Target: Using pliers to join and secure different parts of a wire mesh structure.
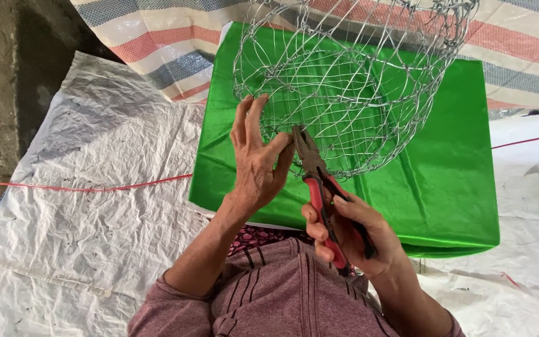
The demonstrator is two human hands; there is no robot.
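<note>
Right hand (344, 234) grips pliers (319, 181) touching wire basket (350, 81).

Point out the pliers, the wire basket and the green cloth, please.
pliers (309, 156), head view, on the metal jaws head.
wire basket (344, 81), head view, on its mesh wall.
green cloth (450, 181), head view, on bare fabric.

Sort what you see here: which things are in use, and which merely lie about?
In use: round silver wire-mesh basket; red-handled metal pliers; left hand; right hand; green satin cloth.
Lying about: white woven plastic sheet; thin red string; striped tarpaulin.
</note>
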